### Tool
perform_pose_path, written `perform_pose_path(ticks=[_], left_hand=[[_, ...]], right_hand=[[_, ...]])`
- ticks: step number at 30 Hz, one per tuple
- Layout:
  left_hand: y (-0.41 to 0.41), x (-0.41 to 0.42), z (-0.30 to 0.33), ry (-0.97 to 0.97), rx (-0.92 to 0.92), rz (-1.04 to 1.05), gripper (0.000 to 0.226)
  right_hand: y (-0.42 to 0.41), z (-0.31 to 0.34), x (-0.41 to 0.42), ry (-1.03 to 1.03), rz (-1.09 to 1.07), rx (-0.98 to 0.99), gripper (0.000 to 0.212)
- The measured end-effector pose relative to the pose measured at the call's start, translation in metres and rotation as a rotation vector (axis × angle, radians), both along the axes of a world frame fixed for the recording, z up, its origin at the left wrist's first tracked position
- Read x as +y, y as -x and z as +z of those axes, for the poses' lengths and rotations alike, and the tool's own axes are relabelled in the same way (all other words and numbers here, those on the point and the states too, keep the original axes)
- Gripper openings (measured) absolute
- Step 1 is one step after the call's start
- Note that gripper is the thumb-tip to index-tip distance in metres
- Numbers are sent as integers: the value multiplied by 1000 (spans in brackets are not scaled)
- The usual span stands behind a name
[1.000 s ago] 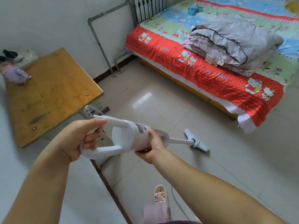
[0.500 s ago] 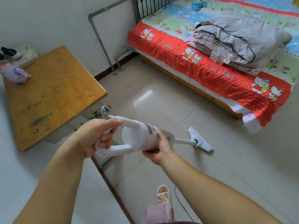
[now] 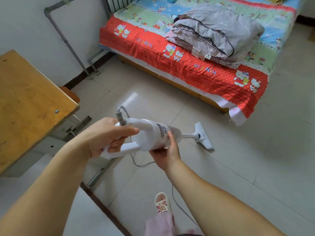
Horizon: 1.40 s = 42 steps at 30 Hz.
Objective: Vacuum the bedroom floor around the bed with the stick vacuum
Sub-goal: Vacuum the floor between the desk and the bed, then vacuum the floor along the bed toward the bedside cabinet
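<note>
- Centre of frame: left hand (image 3: 109, 137) grips the loop handle of the stick vacuum (image 3: 150, 136), fingers curled through the opening and thumb lying along the top bar.
- Just right of it: right hand (image 3: 166, 155) cups the underside of the vacuum's white body, palm up, thumb curled up against the side near the grey label.
- Vacuum is held off the floor at the body end and slopes away toward centre right; its thin tube ends in the floor head (image 3: 203, 137), which rests flat on the pale floor tiles (image 3: 255, 159), near the bed's lower corner but apart from it.
- Grey power cord (image 3: 180, 206) leaves the back of the handle, loops under the body and trails along the tiles to the lower centre.
- Lower centre: one foot in a white slipper (image 3: 162, 202) with a bear motif, standing beside the cord.
- Left edge: wooden table (image 3: 29, 103), corner pointing toward the hands.
- Upper right: bed (image 3: 187, 65) with a red dotted cartoon sheet hanging over its side; a folded grey quilt (image 3: 218, 33) lies on top.
- Upper left: grey pipe (image 3: 63, 33) runs down the white wall to the floor beside the bed.
</note>
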State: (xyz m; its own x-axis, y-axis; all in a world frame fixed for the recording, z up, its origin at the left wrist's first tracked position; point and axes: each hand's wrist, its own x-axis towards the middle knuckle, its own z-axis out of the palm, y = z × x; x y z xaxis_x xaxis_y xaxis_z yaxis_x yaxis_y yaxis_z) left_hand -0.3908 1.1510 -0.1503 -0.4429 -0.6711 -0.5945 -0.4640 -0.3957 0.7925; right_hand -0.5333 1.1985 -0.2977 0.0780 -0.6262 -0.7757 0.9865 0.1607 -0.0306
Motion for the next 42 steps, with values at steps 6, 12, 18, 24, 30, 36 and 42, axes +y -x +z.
perform_pose_path(ticks=[6,12,18,24,30,36,42], left_hand=[[49,-7,-12,1,-22,-52,20],[104,22,-33,-54,8,43,12],[167,86,-58,-139,130,277,17],[253,157,-71,-181,174,429,14],[338,217,-66,-232,191,498,15],[385,247,-59,-198,196,536,20],[396,264,-59,-188,172,584,23]], right_hand=[[40,-22,-3,-15,-88,73,67],[98,-30,19,-112,-86,163,70],[172,-27,61,-268,64,309,60],[254,-19,117,-385,200,626,36],[328,1,166,-454,285,932,30],[365,15,201,-427,241,1081,12],[370,24,214,-392,323,1288,14]])
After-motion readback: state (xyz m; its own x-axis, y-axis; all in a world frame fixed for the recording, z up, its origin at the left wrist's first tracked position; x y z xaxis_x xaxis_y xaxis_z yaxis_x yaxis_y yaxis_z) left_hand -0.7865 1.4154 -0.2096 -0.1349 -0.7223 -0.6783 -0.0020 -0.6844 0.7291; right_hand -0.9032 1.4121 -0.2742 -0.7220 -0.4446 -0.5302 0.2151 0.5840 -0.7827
